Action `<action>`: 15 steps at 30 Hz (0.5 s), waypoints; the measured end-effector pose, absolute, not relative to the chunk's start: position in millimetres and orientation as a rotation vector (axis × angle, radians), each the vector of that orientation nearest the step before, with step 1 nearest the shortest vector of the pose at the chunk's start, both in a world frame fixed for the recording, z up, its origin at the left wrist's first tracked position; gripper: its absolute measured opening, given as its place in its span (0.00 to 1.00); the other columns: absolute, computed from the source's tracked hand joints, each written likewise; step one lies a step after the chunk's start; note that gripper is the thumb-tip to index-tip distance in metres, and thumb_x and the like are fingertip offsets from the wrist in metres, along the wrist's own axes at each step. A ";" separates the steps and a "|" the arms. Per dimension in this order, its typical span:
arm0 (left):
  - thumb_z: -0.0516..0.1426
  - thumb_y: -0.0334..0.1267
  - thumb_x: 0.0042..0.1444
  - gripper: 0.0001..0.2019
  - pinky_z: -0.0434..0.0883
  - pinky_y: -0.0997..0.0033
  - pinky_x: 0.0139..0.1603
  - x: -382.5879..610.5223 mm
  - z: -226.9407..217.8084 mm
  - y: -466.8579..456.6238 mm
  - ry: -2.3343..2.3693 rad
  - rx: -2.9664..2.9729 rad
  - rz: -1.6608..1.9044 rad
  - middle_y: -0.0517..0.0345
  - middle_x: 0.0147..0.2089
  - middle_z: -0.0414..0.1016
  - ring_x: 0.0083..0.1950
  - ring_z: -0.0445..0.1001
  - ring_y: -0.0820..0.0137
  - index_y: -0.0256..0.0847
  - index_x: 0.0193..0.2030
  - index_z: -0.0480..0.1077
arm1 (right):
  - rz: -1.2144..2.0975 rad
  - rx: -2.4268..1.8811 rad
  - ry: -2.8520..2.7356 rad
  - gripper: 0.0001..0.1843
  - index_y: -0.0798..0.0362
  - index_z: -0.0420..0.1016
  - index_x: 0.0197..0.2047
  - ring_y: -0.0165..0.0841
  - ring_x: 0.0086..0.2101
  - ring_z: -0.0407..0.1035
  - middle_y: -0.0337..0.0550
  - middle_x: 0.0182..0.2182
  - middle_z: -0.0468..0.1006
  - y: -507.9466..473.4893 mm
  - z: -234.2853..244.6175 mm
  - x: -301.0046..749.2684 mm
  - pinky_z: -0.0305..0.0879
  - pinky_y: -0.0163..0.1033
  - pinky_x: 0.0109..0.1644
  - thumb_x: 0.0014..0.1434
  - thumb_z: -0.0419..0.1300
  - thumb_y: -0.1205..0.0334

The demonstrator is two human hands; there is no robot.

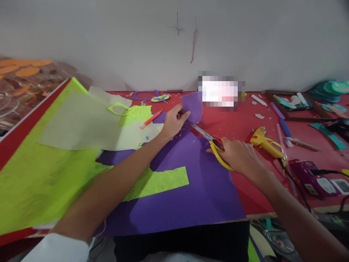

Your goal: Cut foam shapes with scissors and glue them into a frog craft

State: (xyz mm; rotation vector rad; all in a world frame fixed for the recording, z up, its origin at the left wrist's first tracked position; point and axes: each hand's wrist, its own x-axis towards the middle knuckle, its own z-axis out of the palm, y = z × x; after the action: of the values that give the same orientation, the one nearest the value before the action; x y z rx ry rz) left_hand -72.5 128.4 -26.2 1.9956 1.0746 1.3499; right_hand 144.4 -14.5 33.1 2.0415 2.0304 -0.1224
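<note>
My left hand (pixel 174 122) pinches a small purple foam piece (pixel 193 106) and holds it up off the red table (pixel 245 127). My right hand (pixel 238 154) grips yellow-handled scissors (pixel 211 143); the blades point up-left toward the purple piece, their tip just under it. Both hands work above a large purple foam sheet (pixel 191 189). A lime green strip (pixel 163 180) lies on that sheet beneath my left forearm.
Large lime green and pale sheets (pixel 54 145) cover the left side. An orange marker (pixel 149 119) lies by them. A yellow glue gun (pixel 264 142), glue sticks (pixel 280 140) and a purple device (pixel 311 178) with cables sit right. Foam cut-outs (pixel 160 97) line the wall.
</note>
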 end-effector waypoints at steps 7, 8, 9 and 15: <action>0.60 0.42 0.63 0.09 0.67 0.69 0.36 -72.4 -30.9 132.9 1.206 1.919 1.361 0.59 0.31 0.74 0.32 0.70 0.71 0.40 0.35 0.71 | -0.088 2.047 2.022 0.44 0.57 0.79 0.45 0.57 0.38 0.80 0.61 0.33 0.83 -14.6 34.3 150.2 0.67 0.47 0.37 0.65 0.40 0.26; 0.61 0.42 0.62 0.09 0.67 0.69 0.36 -72.4 -31.8 134.2 1.234 1.902 1.360 0.59 0.31 0.75 0.32 0.70 0.71 0.40 0.34 0.71 | -0.088 2.050 2.019 0.43 0.57 0.79 0.45 0.57 0.38 0.80 0.61 0.33 0.83 -14.6 35.0 151.3 0.67 0.47 0.37 0.64 0.41 0.26; 0.62 0.42 0.61 0.09 0.68 0.69 0.36 -72.4 -32.7 135.5 1.257 1.883 1.362 0.59 0.31 0.75 0.32 0.70 0.71 0.40 0.33 0.70 | -0.091 2.053 2.015 0.43 0.57 0.79 0.45 0.57 0.38 0.80 0.61 0.33 0.83 -14.6 35.5 152.4 0.67 0.47 0.38 0.64 0.42 0.25; 0.62 0.43 0.60 0.10 0.67 0.69 0.34 -72.6 -37.4 141.0 1.283 1.800 1.394 0.59 0.30 0.75 0.30 0.71 0.71 0.41 0.33 0.70 | -0.129 2.086 1.972 0.41 0.57 0.73 0.50 0.59 0.40 0.80 0.59 0.35 0.83 -16.5 33.9 156.9 0.68 0.50 0.40 0.63 0.44 0.26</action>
State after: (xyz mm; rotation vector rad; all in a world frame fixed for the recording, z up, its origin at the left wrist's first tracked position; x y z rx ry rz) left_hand -72.6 141.0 -37.4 1.7998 1.2834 1.3943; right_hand 156.9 -16.5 33.9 2.0858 1.9722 -0.1287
